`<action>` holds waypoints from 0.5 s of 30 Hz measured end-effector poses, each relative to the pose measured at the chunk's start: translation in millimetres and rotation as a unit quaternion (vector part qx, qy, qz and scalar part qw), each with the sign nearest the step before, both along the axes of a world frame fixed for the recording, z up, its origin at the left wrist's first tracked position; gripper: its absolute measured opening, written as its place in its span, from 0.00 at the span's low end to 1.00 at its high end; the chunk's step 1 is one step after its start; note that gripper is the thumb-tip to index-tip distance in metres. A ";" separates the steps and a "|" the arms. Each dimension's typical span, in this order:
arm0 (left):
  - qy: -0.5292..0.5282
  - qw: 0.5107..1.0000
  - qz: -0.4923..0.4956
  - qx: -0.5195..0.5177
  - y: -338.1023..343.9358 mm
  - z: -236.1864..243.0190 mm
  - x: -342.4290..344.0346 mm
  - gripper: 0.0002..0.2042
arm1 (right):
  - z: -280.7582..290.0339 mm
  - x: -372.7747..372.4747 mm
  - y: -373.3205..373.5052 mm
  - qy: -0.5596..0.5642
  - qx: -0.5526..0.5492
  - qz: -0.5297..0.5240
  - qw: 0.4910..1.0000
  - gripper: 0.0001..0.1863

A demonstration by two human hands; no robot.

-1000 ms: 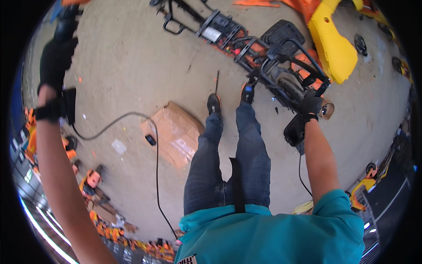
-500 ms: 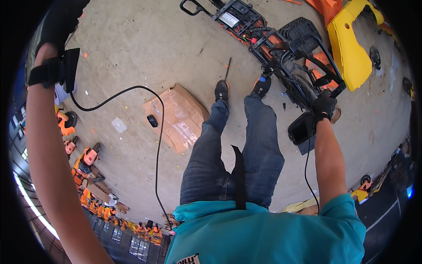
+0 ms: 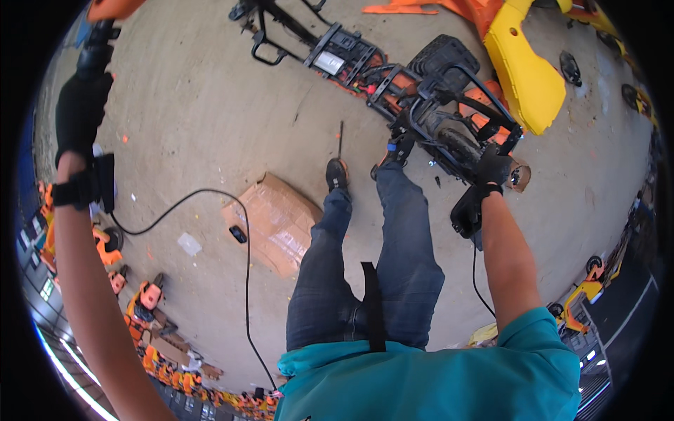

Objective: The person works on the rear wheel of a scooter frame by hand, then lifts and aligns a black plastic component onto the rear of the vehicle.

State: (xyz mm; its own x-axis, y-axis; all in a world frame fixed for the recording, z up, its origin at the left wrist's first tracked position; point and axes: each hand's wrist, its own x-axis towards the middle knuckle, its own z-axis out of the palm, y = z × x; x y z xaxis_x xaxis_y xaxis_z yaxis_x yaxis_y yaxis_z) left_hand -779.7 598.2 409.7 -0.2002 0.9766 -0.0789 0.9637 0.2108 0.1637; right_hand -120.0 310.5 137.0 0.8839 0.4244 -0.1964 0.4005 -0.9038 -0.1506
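Note:
At the upper left, my left hand [image 3: 79,119], gloved in black, is closed around a dark upright part [image 3: 95,56] with an orange piece [image 3: 112,8] at its top, cut off by the view's edge. My right hand [image 3: 491,168], also gloved, grips the lower right end of a stripped black scooter frame [image 3: 337,52] lying on the floor, with its wheel [image 3: 456,144] inside the tubing. My right shoe [image 3: 399,151] is against the frame. Each wrist carries a strapped black device [image 3: 465,214] with a cable. A long thin rod [image 3: 340,140] lies near my left shoe [image 3: 337,175].
Yellow [image 3: 526,84] and orange [image 3: 467,17] body panels lie beyond the frame. A flattened cardboard sheet [image 3: 274,224] with a small black object [image 3: 238,234] on it lies left of my legs. Orange scooters [image 3: 149,295] line the left and lower edges; a yellow one [image 3: 583,302] is at right.
The whole view has shifted back and forth, with floor items now lower and further left than half a second ago. Both hands keep their places, the right one still on the frame.

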 end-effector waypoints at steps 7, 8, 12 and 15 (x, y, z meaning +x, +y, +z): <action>0.017 1.000 -0.014 0.006 -4.4 1.4 0.1 0.10 | 23.5 -22.3 11.7 0.061 0.108 -0.080 0.989 0.30; 0.012 1.000 -0.012 0.001 -4.3 1.5 0.3 0.11 | 25.1 -22.2 12.2 0.058 0.096 -0.076 0.991 0.30; 0.034 0.999 -0.007 0.012 -2.2 0.8 5.5 0.12 | 23.2 -13.5 10.5 0.054 0.033 -0.063 0.996 0.29; 0.001 0.999 0.034 0.015 -1.1 2.0 11.0 0.10 | 16.2 -9.4 7.3 0.024 0.034 -0.050 0.998 0.26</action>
